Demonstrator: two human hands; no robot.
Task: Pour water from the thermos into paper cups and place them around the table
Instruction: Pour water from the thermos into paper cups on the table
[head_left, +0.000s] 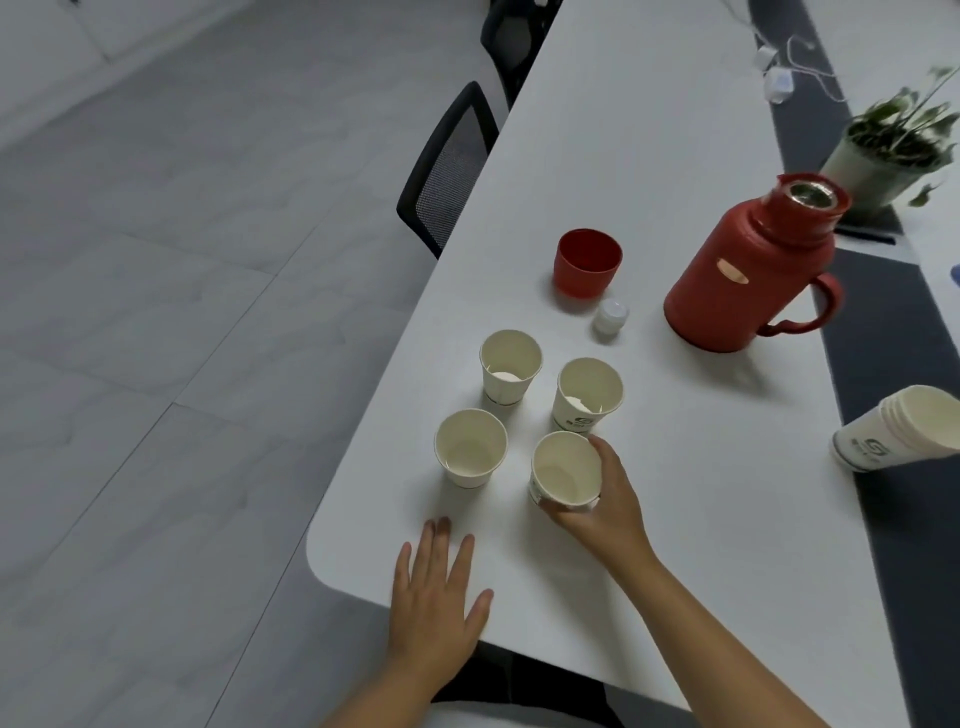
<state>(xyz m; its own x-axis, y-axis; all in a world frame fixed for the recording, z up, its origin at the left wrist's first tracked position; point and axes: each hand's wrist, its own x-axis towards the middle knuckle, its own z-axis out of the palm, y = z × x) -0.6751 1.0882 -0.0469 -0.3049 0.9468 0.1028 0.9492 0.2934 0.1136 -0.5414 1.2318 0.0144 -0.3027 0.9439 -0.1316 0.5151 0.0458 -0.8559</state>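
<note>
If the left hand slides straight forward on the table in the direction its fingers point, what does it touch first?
Most likely the near-left paper cup. The left hand lies flat on the table, its fingers aimed slightly right of straight ahead, with bare tabletop between them and that cup.

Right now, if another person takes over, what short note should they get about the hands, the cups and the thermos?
Left hand: open, flat on the table.
Right hand: fingers grip the near right cup, slightly tilted.
The other three paper cups stand upright in a cluster.
Thermos upright, open; red cap and white stopper beside it. Spare cup stack lies at right.
Water level unclear. Left: place cups around table.
</note>
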